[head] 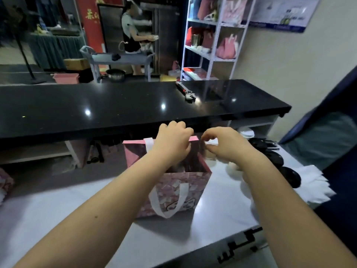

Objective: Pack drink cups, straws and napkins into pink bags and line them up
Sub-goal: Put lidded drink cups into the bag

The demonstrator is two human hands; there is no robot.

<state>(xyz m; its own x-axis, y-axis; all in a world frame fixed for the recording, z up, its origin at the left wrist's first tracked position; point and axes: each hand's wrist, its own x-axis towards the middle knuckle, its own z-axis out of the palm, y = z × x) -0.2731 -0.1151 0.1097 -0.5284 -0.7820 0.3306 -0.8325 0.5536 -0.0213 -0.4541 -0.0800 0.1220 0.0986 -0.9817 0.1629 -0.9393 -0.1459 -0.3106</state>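
Currently, one pink bag (195, 182) stands upright near the middle of the white table (58, 219), mouth open, and both hands work at its far rim. The left hand (173, 140) has its fingers curled over that rim and grips it. The right hand (222, 146), just right of the bag's far right corner, pinches a small white piece (212, 142); whether it is a napkin or part of a handle cannot be told. The step in hand appears to be loading or closing this bag. To do it well, hold the far rim with the left hand so the mouth stays square. Lower any item straight down rather than dragging it across the edge, because the paper wall is likely to buckle under side load. Keep the contents upright; they show only as a dark, indistinct mass. Leave the near handle (182, 196) hanging outside, clear of the opening. Count on the table: one bag; two white handles, the second being the far handle (148, 145); one pile of white napkins (314, 188) at the right edge. There are also about three black lids (289, 176) far right, blur making this uncertain, and one pale cup top (247, 133) beyond them. No straw can be identified. Further off, the black counter (96, 105) carries one wrench (188, 94), and the shelf (199, 52) holds several more pink bags.
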